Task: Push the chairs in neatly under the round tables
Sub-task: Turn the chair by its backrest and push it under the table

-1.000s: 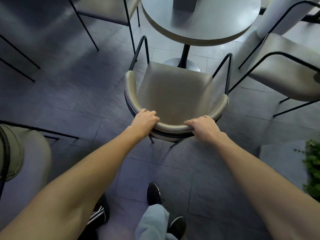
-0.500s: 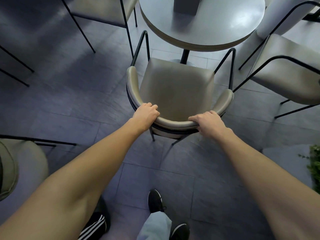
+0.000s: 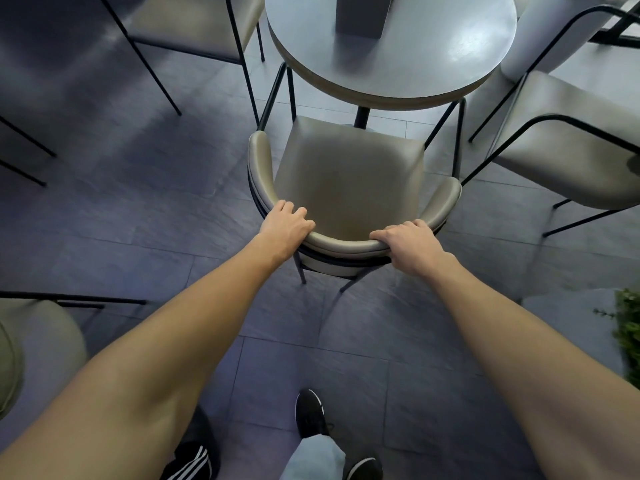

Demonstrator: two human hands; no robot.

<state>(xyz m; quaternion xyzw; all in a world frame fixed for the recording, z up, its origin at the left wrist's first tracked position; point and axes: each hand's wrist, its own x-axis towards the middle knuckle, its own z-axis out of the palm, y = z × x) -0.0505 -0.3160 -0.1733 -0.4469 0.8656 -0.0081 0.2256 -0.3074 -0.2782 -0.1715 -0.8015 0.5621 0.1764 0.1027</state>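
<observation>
A beige padded chair point(image 3: 349, 174) with a curved backrest and black metal arms stands in front of me, facing a round grey table point(image 3: 433, 67). Its front arm tops reach just under the table's near edge. My left hand point(image 3: 285, 230) grips the left part of the backrest. My right hand point(image 3: 410, 245) grips the right part. A grey box point(image 3: 362, 13) stands on the table.
Another beige chair point(image 3: 568, 150) stands to the right of the table, one point(image 3: 194, 22) at the back left, and one point(image 3: 31, 348) at my near left. A green plant point(image 3: 628, 337) is at the right edge. My feet point(image 3: 310, 415) are on the dark tiled floor.
The chair has slid forward toward the table with both hands on its backrest; its arm tops now reach the table's edge, and I have stepped after it.
</observation>
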